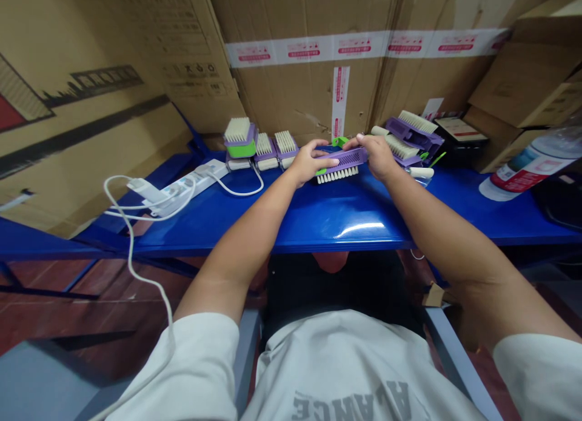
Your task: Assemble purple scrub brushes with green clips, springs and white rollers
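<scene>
Between my hands, over the blue table, is a purple and green brush (344, 160) with cream bristles pointing down and slots along its purple side. My left hand (310, 161) grips its left end, fingers laid along the purple body. At the right end my right hand (375, 155) holds it with thumb and fingers closed. A green part (339, 142) shows behind the brush between the hands; whether it is joined to the brush I cannot tell. Left of my hands stand several similar brushes (285, 143). More purple brush pieces (411, 136) are piled just right of my right hand.
A white power strip (186, 188) with looping cables lies on the left of the blue table (336, 227). Cardboard boxes (291, 88) wall in the back. At right are a black box (460, 136) and a large plastic bottle (522, 166) lying tilted.
</scene>
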`<move>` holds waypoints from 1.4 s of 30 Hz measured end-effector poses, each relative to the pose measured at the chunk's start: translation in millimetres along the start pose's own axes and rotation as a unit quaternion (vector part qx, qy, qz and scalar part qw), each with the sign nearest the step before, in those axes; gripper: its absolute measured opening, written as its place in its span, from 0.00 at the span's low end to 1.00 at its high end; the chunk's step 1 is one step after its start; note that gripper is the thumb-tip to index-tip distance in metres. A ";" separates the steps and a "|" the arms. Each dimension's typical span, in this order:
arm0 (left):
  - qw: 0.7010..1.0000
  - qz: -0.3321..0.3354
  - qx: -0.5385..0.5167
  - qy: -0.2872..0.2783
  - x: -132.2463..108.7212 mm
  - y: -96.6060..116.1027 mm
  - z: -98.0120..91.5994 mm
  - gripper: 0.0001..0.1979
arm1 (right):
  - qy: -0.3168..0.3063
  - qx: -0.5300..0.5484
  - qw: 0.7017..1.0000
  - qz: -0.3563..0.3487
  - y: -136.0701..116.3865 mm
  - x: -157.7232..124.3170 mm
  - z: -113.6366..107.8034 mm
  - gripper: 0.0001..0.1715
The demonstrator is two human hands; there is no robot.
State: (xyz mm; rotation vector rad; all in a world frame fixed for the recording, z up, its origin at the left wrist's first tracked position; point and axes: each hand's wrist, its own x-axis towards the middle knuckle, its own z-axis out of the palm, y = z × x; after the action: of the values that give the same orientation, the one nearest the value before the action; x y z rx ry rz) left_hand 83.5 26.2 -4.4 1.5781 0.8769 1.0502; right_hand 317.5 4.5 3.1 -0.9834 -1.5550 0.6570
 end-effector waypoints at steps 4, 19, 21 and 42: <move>1.000 0.000 -0.009 0.001 -0.7 0.6 0.8 0.34 | 0.019 0.000 1.000 0.018 -5.0 -0.7 3.1 0.40; 0.986 0.031 -0.097 0.134 15.2 -3.4 -6.3 0.37 | -0.030 0.048 0.998 -0.004 -1.0 5.1 0.6 0.68; 0.970 0.046 -0.142 0.190 21.0 -4.8 -11.1 0.33 | -0.043 0.031 0.999 0.003 -1.4 4.6 2.7 0.67; 0.962 0.078 -0.199 0.169 18.7 -0.6 -12.5 0.35 | -0.204 -0.292 0.934 -0.021 35.6 -1.6 8.5 0.47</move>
State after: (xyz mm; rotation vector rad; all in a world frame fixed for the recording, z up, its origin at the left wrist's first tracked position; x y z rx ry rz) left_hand 78.5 47.6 0.3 1.1600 0.7123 1.5349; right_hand 317.7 21.6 -29.3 -1.2995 -2.2086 0.3795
